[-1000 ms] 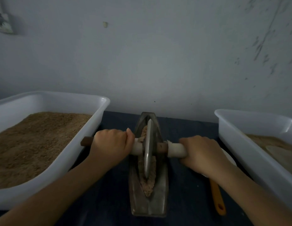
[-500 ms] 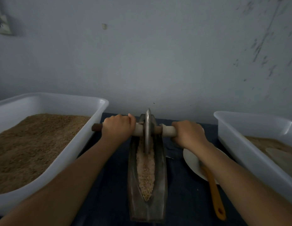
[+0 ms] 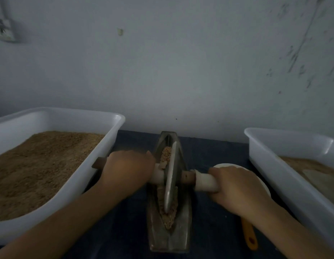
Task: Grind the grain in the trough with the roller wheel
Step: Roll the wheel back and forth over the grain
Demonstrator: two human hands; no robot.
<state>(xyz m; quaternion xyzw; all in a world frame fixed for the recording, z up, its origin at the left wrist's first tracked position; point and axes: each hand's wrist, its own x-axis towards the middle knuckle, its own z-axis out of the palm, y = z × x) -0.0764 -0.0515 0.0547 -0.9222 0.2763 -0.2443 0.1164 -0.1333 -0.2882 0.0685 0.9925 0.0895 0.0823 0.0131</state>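
- In the lower centre of the frame, the trough (image 3: 169, 238) sits lengthwise on the dark cloth, and I have the roller wheel (image 3: 169, 176) standing on edge inside it, about midway along.
- The grain (image 3: 167, 155) lies in the channel, some heaped above the wheel in the picture and a darker, crushed-looking streak below it toward the near tip.
- I read this as mid-stroke in the grinding: plenty of whole-looking kernels at the far end, so the job is not finished.
- Left hand (image 3: 127, 170), left of centre, is clenched over the axle handle (image 3: 206, 181), knuckles up, thumb tip toward the wheel; the dark handle end pokes out beyond it.
- Right hand (image 3: 237, 189), right of centre, wraps the pale sleeve of the handle, fingers curled under, wrist lower in the frame than the left.
- The axle looks slightly skewed, right end nearer me, and the wheel leans a touch.
- Next move, I judge: press down evenly on both ends and roll along the channel, keeping the wheel square so it does not climb the trough wall or spill grain.
- Both forearms come in from the bottom corners, converging on the handle.
- A white bin of meal (image 3: 56, 116) fills the left side, another white bin (image 3: 274, 135) the right; an orange-handled tool (image 3: 249, 234) and a white dish (image 3: 263, 184) lie under my right wrist.
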